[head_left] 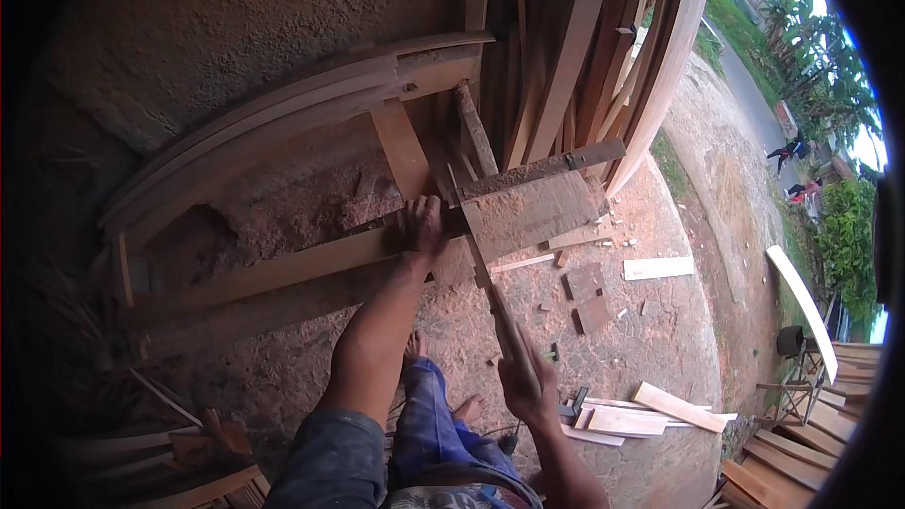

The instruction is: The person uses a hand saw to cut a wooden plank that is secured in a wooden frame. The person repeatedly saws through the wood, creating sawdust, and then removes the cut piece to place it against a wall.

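My right hand (528,385) is wrapped round the brown rear part of what looks like a handsaw (479,250), a long narrow tool seen nearly edge-on. It runs up and away to the workbench, along the left side of a dusty wooden block (537,212). My left hand (424,224) is closed over the near end of a long pale board (283,269), just left of the tool. Its fingertips are partly hidden. A dark wooden strip (542,170) lies along the block's far edge.
Tall planks (566,57) lean on the rough wall (255,0). Sawdust and offcuts cover the ground, with two brown squares of wood (589,300) and a pile of pale boards (627,419) at the right. My bare feet stand below the bench. Two distant people are near the road.
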`<state>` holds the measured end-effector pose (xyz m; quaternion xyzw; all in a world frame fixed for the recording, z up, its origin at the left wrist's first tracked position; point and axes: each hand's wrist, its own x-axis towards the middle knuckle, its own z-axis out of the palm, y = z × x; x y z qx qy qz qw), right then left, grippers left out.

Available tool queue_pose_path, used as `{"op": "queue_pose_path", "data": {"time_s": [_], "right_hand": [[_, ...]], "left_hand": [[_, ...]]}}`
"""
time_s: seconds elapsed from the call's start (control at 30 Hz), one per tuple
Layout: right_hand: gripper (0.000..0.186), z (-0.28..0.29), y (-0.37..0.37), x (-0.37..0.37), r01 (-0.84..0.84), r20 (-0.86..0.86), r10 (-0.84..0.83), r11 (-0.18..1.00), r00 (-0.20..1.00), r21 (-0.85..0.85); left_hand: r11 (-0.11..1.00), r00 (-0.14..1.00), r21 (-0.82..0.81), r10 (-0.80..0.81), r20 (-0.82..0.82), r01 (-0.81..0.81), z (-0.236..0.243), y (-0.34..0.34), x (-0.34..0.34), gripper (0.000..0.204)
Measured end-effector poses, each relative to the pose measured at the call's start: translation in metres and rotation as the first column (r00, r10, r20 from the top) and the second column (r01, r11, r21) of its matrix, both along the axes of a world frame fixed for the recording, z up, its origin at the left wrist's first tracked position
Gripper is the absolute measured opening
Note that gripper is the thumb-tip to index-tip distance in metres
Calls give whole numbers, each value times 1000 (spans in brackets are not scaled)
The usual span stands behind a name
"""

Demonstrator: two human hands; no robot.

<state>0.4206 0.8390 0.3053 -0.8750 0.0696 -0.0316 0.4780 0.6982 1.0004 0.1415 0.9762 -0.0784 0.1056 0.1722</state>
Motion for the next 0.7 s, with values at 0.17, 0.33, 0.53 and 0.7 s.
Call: {"op": "queue_pose_path", "data": {"time_s": [0.17,0.33,0.53,0.7], "right_hand": [[33,-27,10,130,49,110,-54,998,992,47],[61,2,-7,-65,-40,-19,38,992,999,-118],[49,-56,-5,12,97,12,-98,993,995,61],[43,-64,19,110,54,174,-80,987,981,148]], "left_hand": [[999,1000,28,-27,14,26,23,-14,-1,37],[1000,1000,2,6,-14,-6,7,10,8,29],[999,999,19,-43,7,43,17,-9,2,23],[998,992,-17,-64,105,66,13,9,8,21]]}}
